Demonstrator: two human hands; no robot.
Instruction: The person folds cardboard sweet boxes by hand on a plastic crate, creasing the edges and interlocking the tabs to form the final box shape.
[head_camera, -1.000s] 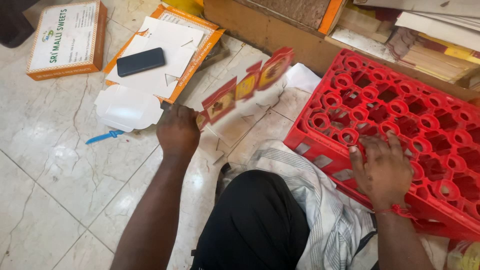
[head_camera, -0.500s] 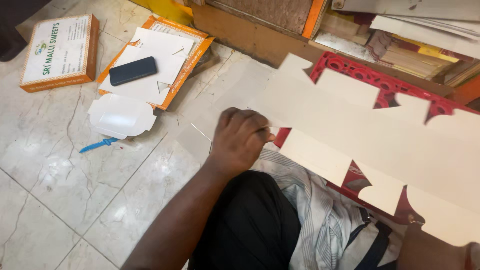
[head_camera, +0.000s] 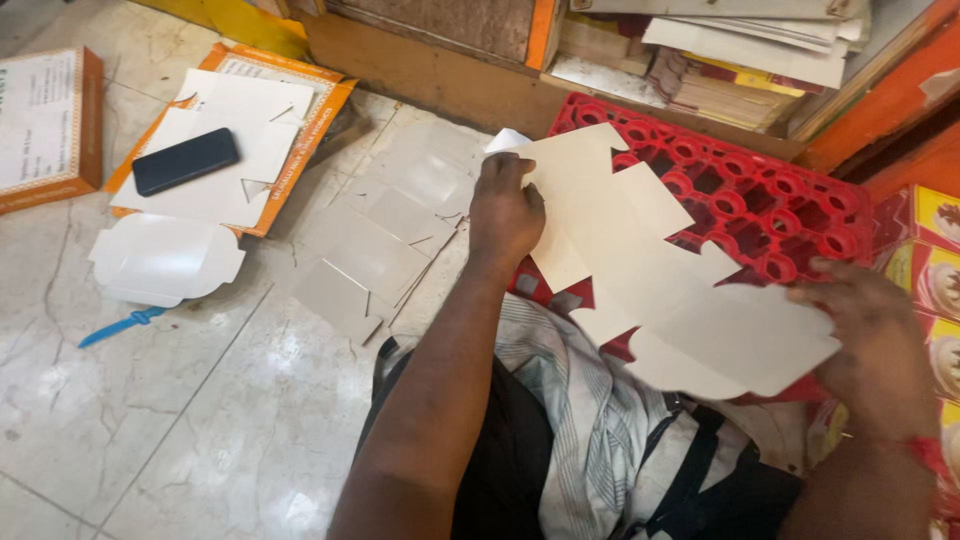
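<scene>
A flat, die-cut cardboard box blank (head_camera: 650, 270), plain pale side up, lies across a red plastic crate (head_camera: 760, 200). My left hand (head_camera: 505, 215) presses its far-left end near the crate's edge. My right hand (head_camera: 875, 330) grips the rounded flap at its right end. Both hands hold the same sheet, which spans my lap and the crate.
More flat grey blanks (head_camera: 380, 240) lie on the marble floor left of the crate. A dark phone (head_camera: 185, 160) rests on white sheets over an orange box lid (head_camera: 325, 110). A white blank (head_camera: 165, 260), a blue object (head_camera: 120, 325), a closed orange-edged box (head_camera: 45, 125) and printed boxes (head_camera: 930, 270) surround me.
The printed blank was picked up from the floor, turned plain side up and brought over the crate. It has dropped lower and my right hand now grips its right end.
</scene>
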